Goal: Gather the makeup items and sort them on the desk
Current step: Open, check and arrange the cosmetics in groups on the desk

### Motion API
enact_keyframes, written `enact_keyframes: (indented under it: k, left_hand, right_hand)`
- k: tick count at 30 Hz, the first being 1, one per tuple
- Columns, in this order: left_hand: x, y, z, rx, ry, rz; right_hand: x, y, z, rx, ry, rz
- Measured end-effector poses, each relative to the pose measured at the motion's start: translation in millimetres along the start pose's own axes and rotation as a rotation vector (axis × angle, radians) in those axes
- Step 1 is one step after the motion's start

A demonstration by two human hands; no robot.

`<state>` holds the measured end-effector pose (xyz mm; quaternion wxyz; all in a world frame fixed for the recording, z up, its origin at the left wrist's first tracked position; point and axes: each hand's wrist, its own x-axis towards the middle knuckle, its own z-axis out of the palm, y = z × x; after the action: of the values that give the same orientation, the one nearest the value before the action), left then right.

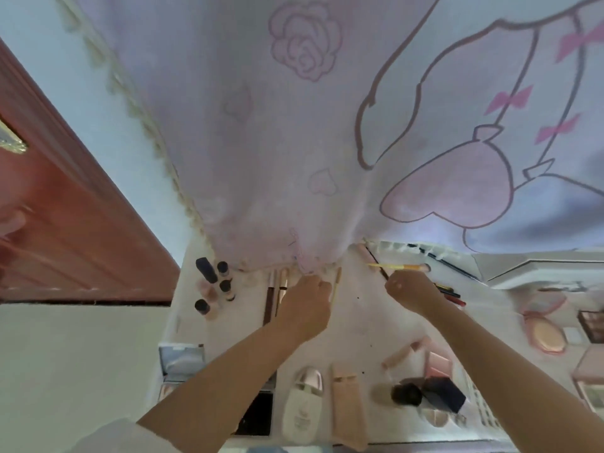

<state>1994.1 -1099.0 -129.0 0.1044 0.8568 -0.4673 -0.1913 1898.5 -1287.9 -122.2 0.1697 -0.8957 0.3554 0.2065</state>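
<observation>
Holding brushes, hands [310, 289] over desk [353, 322]

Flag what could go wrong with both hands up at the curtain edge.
The curtain hem drapes over items at the desk's back, so some may be missed. The right hand pinches a yellow-handled brush whose tip could snag the fabric. The left hand is near the upright little bottles, which might topple.

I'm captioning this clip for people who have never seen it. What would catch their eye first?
The big pink curtain with its rose and cartoon print fills the top of the view. Below it, both hands reach to the desk's far edge: the left hand holds a thin stick, and the right hand holds a yellow-handled brush.
</observation>
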Motion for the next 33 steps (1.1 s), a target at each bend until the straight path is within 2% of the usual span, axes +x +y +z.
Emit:
enact_keyframes:
  k: [2,5,7,11,19,24,26,30,33]
  left_hand:
    - [15,13,13,0.020,-0.101,-0.047]
    - [35,17,31,0.020,-0.160,-0.174]
    - [41,14,43,0.013,-0.196,-0.244]
    - [43,12,61,0.006,-0.291,-0.334]
    - [42,12,74,-0.006,-0.278,-0.364]
    - [45,8,78,0.003,-0.280,-0.360]
    - [45,6,78,0.004,-0.277,-0.353]
    - [45,5,78,-0.002,-0.297,-0.347]
    - [44,3,75,0.007,-0.326,-0.320]
  right_hand:
    - [8,19,-2,-0.018,-0.006,-0.022]
    - [27,29,-6,-0.063,0.011,-0.071]
    - [43,28,-8,-0.148,0.042,-0.156]
    - [76,18,-1,-0.126,0.094,-0.267]
    - [108,-11,22,-0.185,0.120,-0.303]
    - [118,-28,21,-0.008,0.073,-0.172]
    - [118,-30,18,-0.028,0.041,-0.164]
    - [105,-25,18,-0.156,-0.013,-0.286]
    - [86,-15,13,-0.011,-0.028,-0.357]
